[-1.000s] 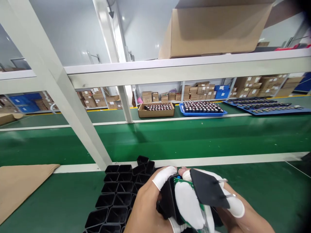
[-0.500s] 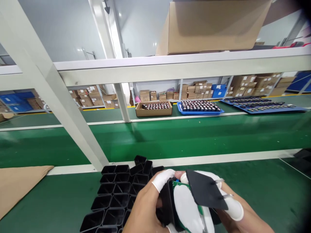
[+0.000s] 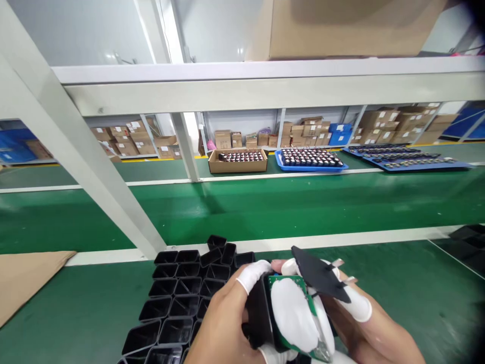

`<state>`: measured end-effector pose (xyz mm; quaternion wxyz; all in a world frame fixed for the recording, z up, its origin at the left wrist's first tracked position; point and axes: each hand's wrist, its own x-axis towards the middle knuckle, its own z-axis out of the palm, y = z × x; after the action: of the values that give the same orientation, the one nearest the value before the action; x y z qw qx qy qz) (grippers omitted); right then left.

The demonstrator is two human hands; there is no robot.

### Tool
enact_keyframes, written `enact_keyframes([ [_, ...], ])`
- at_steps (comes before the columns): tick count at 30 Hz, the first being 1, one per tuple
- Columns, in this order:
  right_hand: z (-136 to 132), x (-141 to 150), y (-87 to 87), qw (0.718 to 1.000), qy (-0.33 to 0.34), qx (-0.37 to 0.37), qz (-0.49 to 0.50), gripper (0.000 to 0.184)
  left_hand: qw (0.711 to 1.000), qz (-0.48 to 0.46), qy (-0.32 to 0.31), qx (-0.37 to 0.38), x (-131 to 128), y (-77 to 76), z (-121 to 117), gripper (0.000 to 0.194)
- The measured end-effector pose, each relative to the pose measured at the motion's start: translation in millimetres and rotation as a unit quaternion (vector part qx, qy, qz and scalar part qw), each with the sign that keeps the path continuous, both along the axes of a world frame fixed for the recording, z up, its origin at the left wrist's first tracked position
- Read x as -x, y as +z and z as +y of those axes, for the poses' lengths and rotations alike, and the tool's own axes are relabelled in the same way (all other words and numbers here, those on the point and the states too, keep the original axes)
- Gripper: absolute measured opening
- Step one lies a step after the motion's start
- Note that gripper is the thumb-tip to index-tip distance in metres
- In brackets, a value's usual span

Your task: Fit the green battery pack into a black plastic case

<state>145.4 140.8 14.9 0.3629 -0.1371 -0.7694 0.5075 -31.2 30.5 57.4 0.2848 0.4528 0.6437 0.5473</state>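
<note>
While we count, lower centre of the frame holds the work.
Hands: two; our left hand grips one black shell, our right hand holds one black plug cover with two metal prongs.
Board: one green board, sitting in the shell between both hands, under a white finger cot.
Shells: a cluster of empty shells on the green bench, lower left, touching the left hand; too many to count.
Trays: one brown box and two blue trays of parts, upper centre and right.
Writing: none we can read.
Change: the plug cover now sits higher and flatter over the board; our view has dipped.
</note>
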Motion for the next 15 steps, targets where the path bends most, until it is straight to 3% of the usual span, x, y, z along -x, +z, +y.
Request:
enact_keyframes([
  [6, -3, 3, 9.4, 1.0, -0.01, 0.0, 0.008, 0.043, 0.997, -0.069, -0.003, 0.036, 7, 2.6, 0, 0.019],
  [11, -13, 8, 13.2, 0.999, -0.009, 0.001, 0.046, 0.05, 0.997, -0.067, -0.018, 0.044, 7, 5.0, 6, 0.024],
  [15, -21, 8, 9.1, 0.997, -0.01, -0.002, 0.074, 0.061, 0.995, -0.071, -0.024, 0.058, 1, 16.3, 6, 0.031],
])
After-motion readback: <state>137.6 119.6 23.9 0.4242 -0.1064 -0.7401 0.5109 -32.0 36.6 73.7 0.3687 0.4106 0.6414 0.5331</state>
